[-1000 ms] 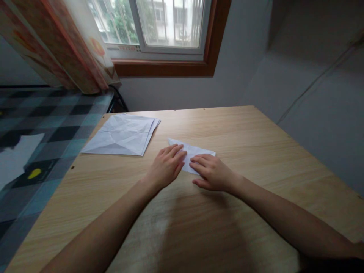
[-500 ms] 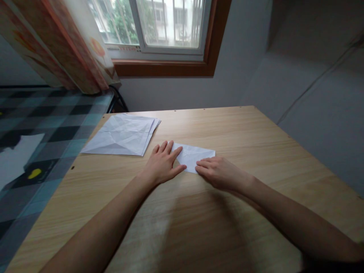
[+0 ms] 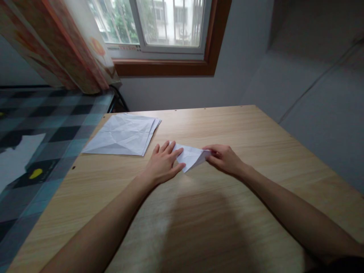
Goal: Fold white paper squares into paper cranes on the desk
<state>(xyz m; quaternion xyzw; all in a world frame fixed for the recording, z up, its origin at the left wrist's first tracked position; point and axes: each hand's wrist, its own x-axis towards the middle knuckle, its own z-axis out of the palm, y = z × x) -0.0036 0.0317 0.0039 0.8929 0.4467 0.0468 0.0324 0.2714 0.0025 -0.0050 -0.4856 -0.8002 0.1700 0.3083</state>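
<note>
A small folded sheet of white paper [image 3: 189, 154] lies on the wooden table [image 3: 227, 129], near its middle. Flat on the paper's left end rests my left hand [image 3: 162, 163], with its fingers spread and its palm partly on the tabletop. My right hand [image 3: 223, 157] pinches the paper's right end between thumb and fingers. That end is lifted, with a crease running down from it to the near edge. The right fingertips hide the corner they grip.
Creased white sheets [image 3: 122, 134] are stacked at the table's far left. A checkered cloth [image 3: 65, 132] covers a lower surface on the left, with a white piece of paper [image 3: 21, 155] on it. Beyond the table are a curtain [image 3: 62, 41] and a window [image 3: 170, 26].
My right hand has moved up from the paper's near right edge and now raises its right end. The left hand has stayed in place, fingers spread.
</note>
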